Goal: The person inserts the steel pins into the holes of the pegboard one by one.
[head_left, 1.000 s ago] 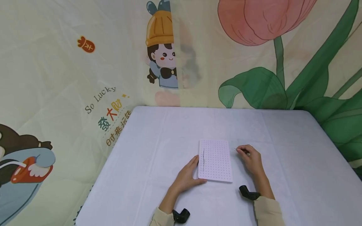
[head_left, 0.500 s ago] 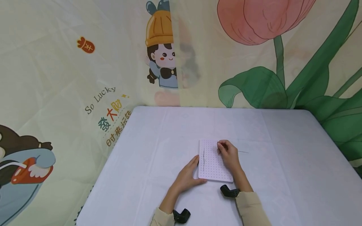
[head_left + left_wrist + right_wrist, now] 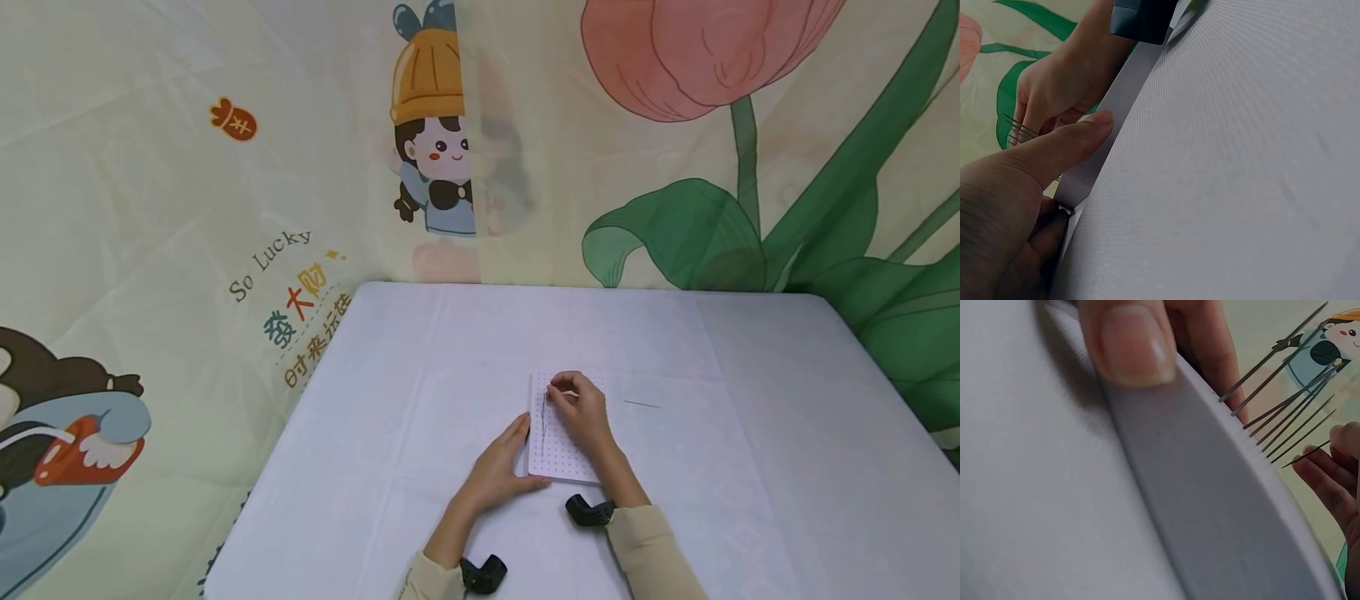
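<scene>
A thin white board (image 3: 558,460) dotted with rows of small holes lies mid-table. Several thin metal needles (image 3: 1274,351) stand along its left side in a row, some leaning towards each other. The left hand (image 3: 491,471) holds the board's near left corner: its thumb (image 3: 1138,347) presses the near edge, while the fingers lie against the left side. Over the far left of the board, the right hand (image 3: 582,412) pinches another needle (image 3: 1313,453), whose lower tip is close to the row's far end. In the left wrist view, the right hand is partly hidden behind the left thumb.
One loose needle (image 3: 642,404) lies on the white tablecloth (image 3: 765,433), right of the board. Black camera mounts (image 3: 483,575) sit at both wrists. Behind the table hangs a printed cloth (image 3: 315,150) with cartoon figures and a large flower.
The right hand has moved left from beside the board to over its far left, carrying a needle. The loose needle on the cloth is now uncovered. The left hand stays at the corner.
</scene>
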Demonstrator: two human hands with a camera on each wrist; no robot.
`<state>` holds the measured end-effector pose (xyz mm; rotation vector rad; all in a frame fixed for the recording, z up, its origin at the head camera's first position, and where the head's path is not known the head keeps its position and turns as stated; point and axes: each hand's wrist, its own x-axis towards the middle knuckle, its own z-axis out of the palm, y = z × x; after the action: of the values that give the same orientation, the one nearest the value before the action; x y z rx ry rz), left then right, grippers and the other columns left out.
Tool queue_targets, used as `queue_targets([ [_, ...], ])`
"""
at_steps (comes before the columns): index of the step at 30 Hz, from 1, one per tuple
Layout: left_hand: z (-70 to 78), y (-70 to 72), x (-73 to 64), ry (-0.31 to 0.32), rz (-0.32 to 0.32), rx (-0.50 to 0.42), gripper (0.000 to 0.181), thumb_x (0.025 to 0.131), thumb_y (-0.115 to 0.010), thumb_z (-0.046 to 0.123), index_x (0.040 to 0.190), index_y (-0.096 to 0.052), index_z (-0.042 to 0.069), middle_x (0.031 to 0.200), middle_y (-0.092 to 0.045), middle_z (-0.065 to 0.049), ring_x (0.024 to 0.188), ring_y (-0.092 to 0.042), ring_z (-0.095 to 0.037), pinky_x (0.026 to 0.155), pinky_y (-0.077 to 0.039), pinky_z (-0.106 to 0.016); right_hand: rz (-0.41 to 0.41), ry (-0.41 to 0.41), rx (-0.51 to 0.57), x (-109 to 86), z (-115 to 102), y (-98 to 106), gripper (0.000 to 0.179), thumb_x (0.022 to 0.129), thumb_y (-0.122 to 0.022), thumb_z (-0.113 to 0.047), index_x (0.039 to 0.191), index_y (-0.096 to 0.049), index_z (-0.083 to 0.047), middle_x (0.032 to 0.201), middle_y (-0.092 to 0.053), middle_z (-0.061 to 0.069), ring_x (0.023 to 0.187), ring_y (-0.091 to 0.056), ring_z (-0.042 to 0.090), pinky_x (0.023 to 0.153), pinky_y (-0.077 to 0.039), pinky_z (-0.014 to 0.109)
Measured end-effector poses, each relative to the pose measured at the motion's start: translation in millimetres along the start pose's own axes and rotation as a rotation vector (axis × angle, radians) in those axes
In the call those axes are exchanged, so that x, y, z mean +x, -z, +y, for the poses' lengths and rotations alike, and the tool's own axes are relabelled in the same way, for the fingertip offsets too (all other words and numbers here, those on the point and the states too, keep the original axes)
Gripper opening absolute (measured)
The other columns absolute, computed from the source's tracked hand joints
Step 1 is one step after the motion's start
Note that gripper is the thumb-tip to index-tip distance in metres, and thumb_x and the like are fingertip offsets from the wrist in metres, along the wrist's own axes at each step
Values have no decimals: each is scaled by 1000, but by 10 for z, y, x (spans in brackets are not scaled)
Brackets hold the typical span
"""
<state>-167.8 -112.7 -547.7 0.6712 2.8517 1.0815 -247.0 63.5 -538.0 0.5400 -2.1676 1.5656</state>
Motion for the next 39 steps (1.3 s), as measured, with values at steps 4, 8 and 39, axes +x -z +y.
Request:
queue_targets([
  [4, 7, -3, 10, -11, 2, 4, 100, 74, -70, 52, 146, -20, 4, 151, -23, -6, 134, -27, -22, 107, -29, -37, -1, 12, 4, 7, 3, -11, 13, 84, -65, -2, 95, -59, 0, 90, -62, 7, 82, -64, 20, 70, -53, 20],
  [8, 13, -4, 17, -5, 0, 5, 100, 74, -70, 52, 147, -20, 4, 151, -23, -6, 134, -27, -22, 106, -29, -37, -27, 5, -29, 11, -3, -5, 12, 84, -66, -6, 94, -60, -4, 90, -63, 4, 85, -64, 18, 71, -53, 20],
  [39, 39, -21, 35, 4, 15, -6, 100, 74, -71, 51, 147, -20, 5, 151, -23, -7, 134, -28, -23, 107, -28, -37, -167, -75, 12, -1, 58, 177, 25, 79, -69, 3, 102, -61, -5, 92, -64, 5, 88, -63, 19, 77, -52, 22],
])
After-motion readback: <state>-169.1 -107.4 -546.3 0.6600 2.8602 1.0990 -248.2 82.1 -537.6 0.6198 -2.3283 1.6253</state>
